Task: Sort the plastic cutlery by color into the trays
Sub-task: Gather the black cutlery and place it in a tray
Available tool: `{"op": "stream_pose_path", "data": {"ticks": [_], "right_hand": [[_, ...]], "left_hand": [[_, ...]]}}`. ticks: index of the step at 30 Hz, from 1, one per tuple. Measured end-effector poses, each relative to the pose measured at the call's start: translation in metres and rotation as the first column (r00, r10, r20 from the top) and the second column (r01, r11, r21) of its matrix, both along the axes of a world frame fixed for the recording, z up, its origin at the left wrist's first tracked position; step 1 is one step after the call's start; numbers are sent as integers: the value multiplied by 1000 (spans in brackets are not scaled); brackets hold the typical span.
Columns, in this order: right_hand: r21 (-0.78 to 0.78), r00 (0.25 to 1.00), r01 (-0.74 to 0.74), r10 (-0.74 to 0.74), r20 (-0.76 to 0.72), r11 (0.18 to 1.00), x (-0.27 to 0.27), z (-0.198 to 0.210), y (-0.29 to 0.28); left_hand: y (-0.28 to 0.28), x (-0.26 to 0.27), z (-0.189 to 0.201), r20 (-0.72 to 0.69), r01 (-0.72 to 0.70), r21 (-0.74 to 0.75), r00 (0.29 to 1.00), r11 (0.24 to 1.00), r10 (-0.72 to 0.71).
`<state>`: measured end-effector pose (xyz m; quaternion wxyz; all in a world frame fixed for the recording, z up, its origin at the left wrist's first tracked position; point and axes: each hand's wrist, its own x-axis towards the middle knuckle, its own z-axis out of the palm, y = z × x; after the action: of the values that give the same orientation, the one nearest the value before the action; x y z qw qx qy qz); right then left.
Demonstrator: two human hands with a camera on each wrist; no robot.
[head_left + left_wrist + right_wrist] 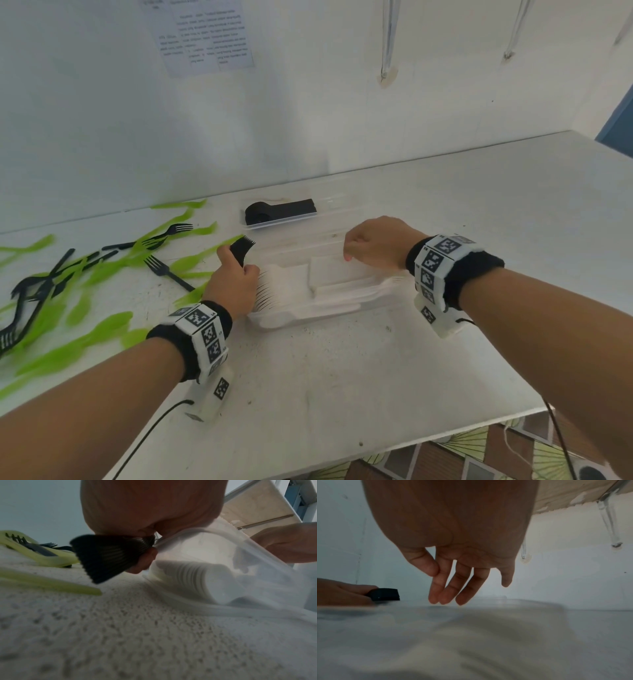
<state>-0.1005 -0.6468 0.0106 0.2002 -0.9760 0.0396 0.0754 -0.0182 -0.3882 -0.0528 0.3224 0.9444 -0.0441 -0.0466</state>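
Fingers of the left hand (234, 284) curl round a stack of black forks (242, 249) at frame centre, beside the clear tray (376, 298) of white cutlery (329, 294). Right hand (373, 245) hovers relaxed, holding nothing, over that tray. Green cutlery (85, 329) and loose black forks (168, 270) lie at left on the bench (342, 377); a second tray (284, 221) behind holds black pieces.

A stack of black plastic forks (242, 250) sits gripped at the left end of the near clear plastic tray (342, 313) holding stacked white plastic cutlery (329, 291), a far clear tray (329, 205) holds nested black plastic spoons (279, 210), and loose green plastic cutlery (85, 274) mixed with loose black forks (168, 270) lies scattered on the counter (342, 377) to the left.
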Motion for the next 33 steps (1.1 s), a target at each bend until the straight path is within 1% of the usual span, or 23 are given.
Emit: {"op": "stream_pose_path", "data": {"ticks": [3,5,7,9,11,13,14,16,17,18,19,21,23,24,25,26,27,28,29,30,31,32,33], "right_hand": [[62,997,14,-19,79,998,8,9,12],[120,991,3,-19,131,993,19,16,23],[181,987,-16,-13,158,983,34,22,40],[224,985,-29,-10,173,974,49,25,60],[262,985,-51,4,175,964,65,26,80],[302,985,-99,51,164,948,81,29,100],[354,986,-125,76,148,927,89,30,110],[507,985,-166,122,119,846,104,30,126],[566,981,-191,142,130,802,110,30,131],[607,977,-212,153,148,766,115,30,133],[649,975,-220,152,160,728,119,31,134],[751,979,-202,136,150,628,124,33,129],[828,988,-148,110,105,542,128,36,120],[832,992,-121,98,80,541,131,37,114],[793,993,-113,86,76,599,135,39,107],[694,993,-121,77,95,709,140,38,98],[552,990,-130,74,122,824,146,38,88],[396,987,-117,64,145,911,151,37,79],[267,986,-90,48,161,960,154,38,71],[170,986,-67,39,162,983,158,38,64],[85,988,-61,48,144,994,161,37,58],[10,992,-68,66,107,998,163,35,56],[-44,994,-79,82,69,996,166,32,54]], "left_hand": [[3,-1,5,-16,3,-80,1000,997,-5],[6,-3,17,13,20,-146,1000,989,-19],[12,5,29,70,-2,-207,997,978,17],[16,18,41,102,-19,-364,993,931,61],[16,33,53,71,-19,-574,995,819,73],[11,45,70,24,-17,-702,999,712,48],[8,49,79,-10,-22,-755,1000,656,22],[0,57,94,-125,-84,-865,991,495,-49],[-3,61,100,-182,-131,-905,979,406,-90],[-3,66,104,-225,-173,-926,967,334,-122],[-4,71,107,-253,-205,-937,956,285,-146],[-3,82,111,-284,-238,-944,940,231,-191],[-3,92,114,-306,-244,-936,920,253,-245],[-2,97,113,-310,-237,-933,913,272,-267],[-2,102,112,-306,-226,-931,911,288,-276],[-1,108,108,-291,-205,-930,919,305,-268],[1,114,103,-252,-161,-929,935,334,-250],[3,119,97,-184,-79,-909,957,408,-224],[6,124,91,-89,38,-849,973,527,-213],[8,127,84,13,163,-735,974,658,-227],[10,130,78,90,265,-596,960,758,-264],[10,132,72,136,335,-468,942,818,-308],[8,135,65,162,380,-369,925,848,-344]]}}
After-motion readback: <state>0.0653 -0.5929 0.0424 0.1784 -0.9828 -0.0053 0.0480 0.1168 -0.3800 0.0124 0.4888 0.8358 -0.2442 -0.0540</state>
